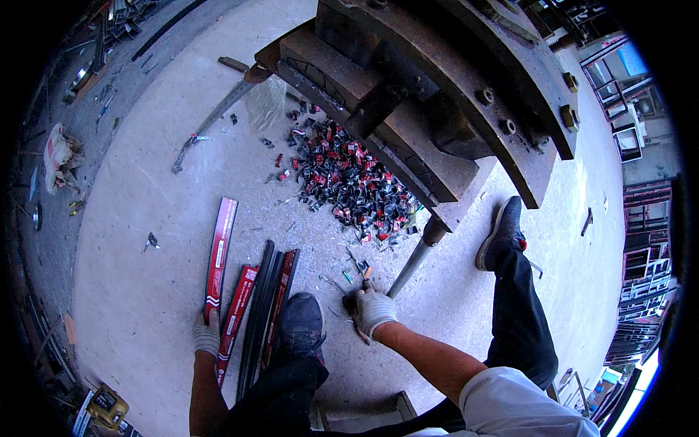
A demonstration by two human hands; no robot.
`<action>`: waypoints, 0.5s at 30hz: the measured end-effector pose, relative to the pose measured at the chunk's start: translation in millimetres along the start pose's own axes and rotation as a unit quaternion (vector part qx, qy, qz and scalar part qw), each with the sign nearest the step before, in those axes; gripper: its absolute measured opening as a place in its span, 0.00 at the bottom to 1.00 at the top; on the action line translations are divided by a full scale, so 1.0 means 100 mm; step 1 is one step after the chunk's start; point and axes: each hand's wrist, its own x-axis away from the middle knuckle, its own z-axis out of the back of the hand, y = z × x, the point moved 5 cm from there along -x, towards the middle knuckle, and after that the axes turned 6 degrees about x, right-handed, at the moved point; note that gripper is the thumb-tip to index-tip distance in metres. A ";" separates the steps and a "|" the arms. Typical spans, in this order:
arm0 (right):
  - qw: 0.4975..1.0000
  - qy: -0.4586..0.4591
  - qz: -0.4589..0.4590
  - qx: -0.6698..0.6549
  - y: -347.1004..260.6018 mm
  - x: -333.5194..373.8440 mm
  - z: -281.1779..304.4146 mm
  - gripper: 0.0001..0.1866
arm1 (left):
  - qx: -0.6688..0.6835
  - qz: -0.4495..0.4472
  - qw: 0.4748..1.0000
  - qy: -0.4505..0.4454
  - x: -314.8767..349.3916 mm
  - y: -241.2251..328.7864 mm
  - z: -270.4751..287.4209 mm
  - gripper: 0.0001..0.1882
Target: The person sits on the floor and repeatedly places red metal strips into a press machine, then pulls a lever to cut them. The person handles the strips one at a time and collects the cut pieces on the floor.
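Note:
My left hand [207, 335], in a pale knit glove, is closed round the lower part of a long profile bar [220, 251] with red-and-white film. Beside it on the floor lie a second red-filmed bar [236, 313], dark bars [256, 324] and another red-and-dark bar [280, 302]. My right hand [376, 309], gloved too, is low near the floor by the press's front leg, its fingers curled. Something dark shows at its fingers, but I cannot make out what it is. Small scraps [358, 269] lie just beyond it.
A heavy rusty steel machine [408, 95] on pipe legs [413, 266] stands ahead. A heap of small black and red offcuts [349, 178] lies beneath it. My shoes [302, 324] flank the right hand. Frames [644, 247] stack at the right; a yellow tool [108, 408] lies lower left.

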 end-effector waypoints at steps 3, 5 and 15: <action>0.996 0.052 0.018 -0.063 -0.07 0.06 0.03 0.13 | -0.025 -0.005 1.000 0.014 0.02 0.00 0.00 0.32; 0.983 0.110 0.030 -0.147 -0.11 0.08 0.05 0.13 | -0.019 -0.011 1.000 0.015 0.02 -0.03 0.00 0.32; 0.798 0.348 0.065 -0.488 -0.40 -0.70 1.63 0.18 | 0.025 -0.009 1.000 -0.002 0.00 0.05 -0.03 0.29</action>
